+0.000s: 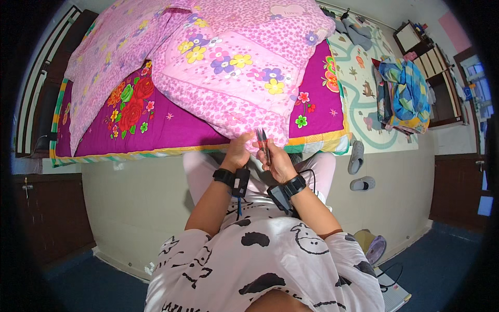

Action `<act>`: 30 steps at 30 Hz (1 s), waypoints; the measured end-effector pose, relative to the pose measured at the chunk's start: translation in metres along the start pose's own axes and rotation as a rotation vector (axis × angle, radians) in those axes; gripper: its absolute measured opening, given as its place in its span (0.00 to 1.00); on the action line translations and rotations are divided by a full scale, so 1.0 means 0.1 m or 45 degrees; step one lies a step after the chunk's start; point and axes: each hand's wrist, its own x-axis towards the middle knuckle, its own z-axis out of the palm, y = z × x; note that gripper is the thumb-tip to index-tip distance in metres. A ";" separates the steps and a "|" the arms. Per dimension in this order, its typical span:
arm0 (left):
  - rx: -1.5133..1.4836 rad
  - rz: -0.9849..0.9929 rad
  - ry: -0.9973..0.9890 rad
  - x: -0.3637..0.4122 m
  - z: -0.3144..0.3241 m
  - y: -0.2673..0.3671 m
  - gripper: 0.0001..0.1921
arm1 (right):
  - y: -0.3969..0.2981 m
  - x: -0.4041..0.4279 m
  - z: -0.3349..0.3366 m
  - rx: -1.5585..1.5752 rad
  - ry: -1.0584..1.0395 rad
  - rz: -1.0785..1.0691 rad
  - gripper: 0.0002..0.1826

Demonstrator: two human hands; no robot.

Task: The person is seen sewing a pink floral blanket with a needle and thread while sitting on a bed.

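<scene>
A pink floral quilt (234, 78) lies on a bed, its near corner reaching my hands at the bed's front edge. My left hand (238, 151) pinches the quilt's edge between its fingers. In my right hand (277, 160) is a small pair of thread snips (264, 144), held upright with the two pointed blades up and slightly apart over the pink cloth. Part of the snips' handle is covered by my fingers. Whether my right fingers also hold cloth, I cannot tell.
Under the quilt is a purple floral bedspread (183, 128). To the right, folded bedding (405, 93) sits on a patterned play mat (354, 78). Grey clogs (356, 157) rest on the floor beside the bed. Lower right, a round bin (375, 248) stands near a white box-like object (393, 290).
</scene>
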 end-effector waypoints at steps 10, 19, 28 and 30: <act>0.085 0.106 0.072 -0.01 0.04 -0.03 0.13 | 0.01 0.05 -0.05 0.023 0.001 0.095 0.25; 0.067 0.093 0.066 -0.08 0.14 0.05 0.11 | 0.01 0.09 -0.07 0.156 -0.048 0.158 0.25; 0.037 0.150 0.051 -0.06 0.07 0.02 0.12 | 0.04 0.20 -0.19 0.335 -0.218 0.262 0.27; 0.018 0.132 0.039 -0.08 0.13 0.04 0.12 | 0.03 0.19 -0.16 0.347 -0.204 0.251 0.27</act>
